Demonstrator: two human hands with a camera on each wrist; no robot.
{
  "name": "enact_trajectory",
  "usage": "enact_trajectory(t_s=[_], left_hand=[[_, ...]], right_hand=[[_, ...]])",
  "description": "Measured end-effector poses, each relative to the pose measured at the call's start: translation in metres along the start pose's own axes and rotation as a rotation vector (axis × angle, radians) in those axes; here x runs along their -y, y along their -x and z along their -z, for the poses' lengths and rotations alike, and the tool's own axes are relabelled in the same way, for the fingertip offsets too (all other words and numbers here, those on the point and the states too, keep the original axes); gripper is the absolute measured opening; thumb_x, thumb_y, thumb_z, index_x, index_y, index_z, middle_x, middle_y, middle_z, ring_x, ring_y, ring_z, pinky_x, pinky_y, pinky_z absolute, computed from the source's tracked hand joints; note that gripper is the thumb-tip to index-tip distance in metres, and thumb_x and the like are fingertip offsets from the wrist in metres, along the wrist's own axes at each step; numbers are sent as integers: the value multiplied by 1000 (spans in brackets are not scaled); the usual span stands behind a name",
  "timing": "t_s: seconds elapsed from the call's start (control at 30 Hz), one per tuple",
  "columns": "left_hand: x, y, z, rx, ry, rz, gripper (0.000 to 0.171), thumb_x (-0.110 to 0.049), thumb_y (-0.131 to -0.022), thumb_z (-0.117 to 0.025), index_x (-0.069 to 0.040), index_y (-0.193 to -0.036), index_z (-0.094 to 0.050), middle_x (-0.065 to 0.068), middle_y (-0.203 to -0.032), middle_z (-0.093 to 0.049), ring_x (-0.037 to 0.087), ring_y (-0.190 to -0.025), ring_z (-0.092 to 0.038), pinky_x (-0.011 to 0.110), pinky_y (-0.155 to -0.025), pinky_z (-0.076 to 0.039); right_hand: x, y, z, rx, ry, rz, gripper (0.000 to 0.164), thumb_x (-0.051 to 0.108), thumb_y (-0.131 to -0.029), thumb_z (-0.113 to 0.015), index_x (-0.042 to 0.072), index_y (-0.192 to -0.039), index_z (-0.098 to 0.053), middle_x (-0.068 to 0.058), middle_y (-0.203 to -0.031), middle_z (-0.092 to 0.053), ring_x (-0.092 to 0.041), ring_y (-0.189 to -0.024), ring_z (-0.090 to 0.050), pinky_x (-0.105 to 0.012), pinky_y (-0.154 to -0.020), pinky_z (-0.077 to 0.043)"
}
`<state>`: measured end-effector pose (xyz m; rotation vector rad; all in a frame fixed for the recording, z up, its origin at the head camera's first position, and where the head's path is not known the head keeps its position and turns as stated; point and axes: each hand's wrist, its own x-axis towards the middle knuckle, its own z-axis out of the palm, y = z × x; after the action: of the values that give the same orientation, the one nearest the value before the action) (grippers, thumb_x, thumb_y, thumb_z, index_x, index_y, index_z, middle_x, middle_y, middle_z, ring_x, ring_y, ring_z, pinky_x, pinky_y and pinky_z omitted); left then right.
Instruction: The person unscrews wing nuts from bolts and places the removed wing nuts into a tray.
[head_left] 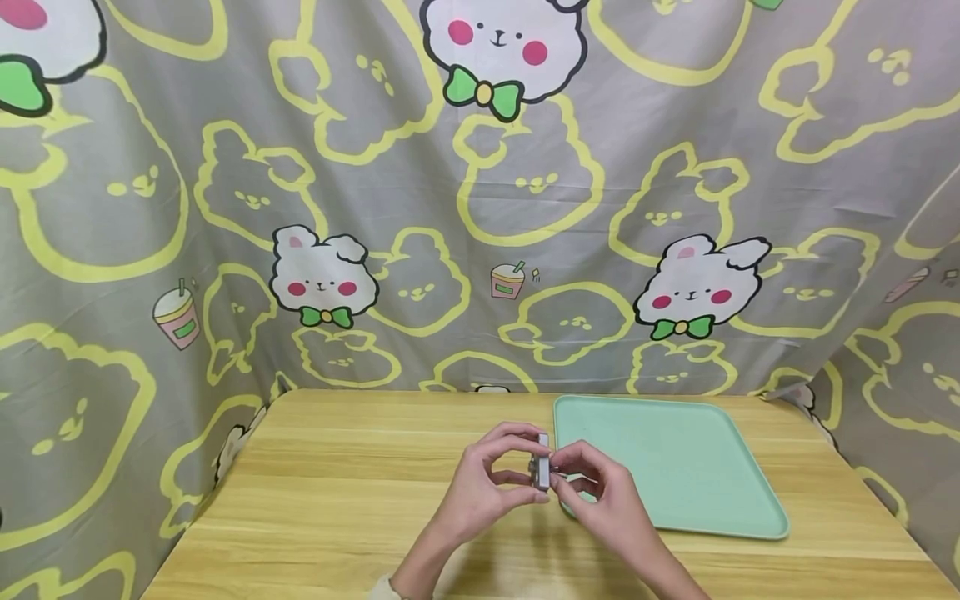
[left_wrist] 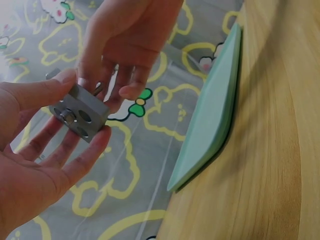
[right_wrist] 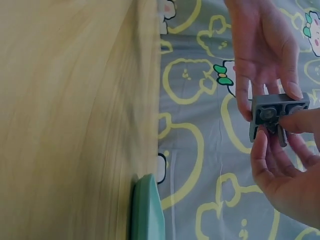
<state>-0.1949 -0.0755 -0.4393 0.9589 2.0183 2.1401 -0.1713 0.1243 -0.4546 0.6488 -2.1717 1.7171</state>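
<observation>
In front of me my left hand [head_left: 480, 483] holds a small grey block [head_left: 543, 467] on edge, thumb below and fingers above. Round holes pierce the face of the block [left_wrist: 80, 112] seen in the left wrist view, and a bolt head shows in one. On the other side, recessed round pockets appear in the right wrist view, where a threaded bolt [right_wrist: 282, 136] sticks out. My right hand [head_left: 603, 492] pinches at that bolt with thumb and index finger, close against the block. Its fingertips partly hide the spot they grip.
A mint-green tray [head_left: 675, 467] lies on the right side of the wooden table [head_left: 337, 475], its near left corner behind my right hand. A grey curtain [head_left: 420, 192] with cartoon animals hangs along the table's back and sides.
</observation>
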Motion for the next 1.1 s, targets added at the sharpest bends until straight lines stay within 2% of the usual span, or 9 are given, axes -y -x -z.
enact_trajectory(t_s=[0.17, 0.3, 0.53, 0.6, 0.67, 0.8, 0.97, 1.1], left_hand=[[0, 0, 2, 2, 8, 1, 43, 8, -79, -85, -2, -118, -73, 13, -135, -58, 28, -121, -60, 45, -85, -65], [-1, -1, 4, 3, 19, -1, 42, 5, -79, -85, -1, -119, -72, 14, -134, -58, 29, -121, -60, 45, -85, -65], [-2, -1, 6, 1, 39, -2, 44, 4, -80, -86, 5, -120, -70, 16, -134, -57, 29, -121, -60, 46, -85, -64], [-2, -1, 6, -1, 39, -1, 44, 5, -80, -85, 6, -120, -69, 16, -135, -57, 29, -121, -60, 46, -86, -64], [-2, -1, 6, -5, 39, 0, 43, 7, -79, -85, 4, -120, -70, 16, -135, -57, 29, -120, -60, 46, -86, -64], [-3, -1, 6, -10, 36, 7, 43, 10, -79, -83, 2, -120, -71, 15, -135, -57, 29, -120, -60, 45, -86, -64], [-3, -1, 5, -14, 32, 2, 43, 8, -78, -85, 2, -119, -71, 14, -134, -58, 29, -121, -60, 46, -87, -64], [-3, -1, 3, -5, 17, -21, 42, 7, -77, -86, 2, -117, -72, 14, -134, -58, 29, -120, -60, 47, -85, -64]], right_hand=[[-1, 0, -1, -28, 141, 244, 37, -15, -85, -74, 18, -102, -69, -1, -102, -71, -16, -91, -70, -28, -67, -64], [-1, 0, -1, -42, 175, 288, 39, -16, -84, -74, 19, -100, -70, 1, -105, -71, -15, -91, -70, -24, -69, -63], [-4, -2, -1, -65, 255, 435, 41, -17, -77, -78, 16, -100, -71, 2, -106, -70, -12, -88, -67, -16, -69, -58], [-3, -2, -1, -60, 246, 433, 41, -17, -78, -78, 16, -101, -71, 2, -107, -70, -12, -89, -67, -17, -70, -59], [-1, -2, 0, -47, 233, 410, 39, -15, -79, -78, 16, -102, -71, 1, -107, -70, -14, -91, -68, -20, -71, -60], [2, -1, 3, -11, 168, 280, 30, -7, -87, -78, 17, -103, -70, -2, -109, -69, -16, -97, -68, -28, -76, -64], [5, -1, 5, -19, 55, 61, 12, 4, -96, -73, 9, -105, -69, -9, -112, -70, -19, -102, -70, -31, -81, -65], [7, -3, 5, -26, -53, -156, 16, 12, -99, -70, 2, -111, -70, -15, -113, -69, -19, -100, -72, -34, -79, -66]])
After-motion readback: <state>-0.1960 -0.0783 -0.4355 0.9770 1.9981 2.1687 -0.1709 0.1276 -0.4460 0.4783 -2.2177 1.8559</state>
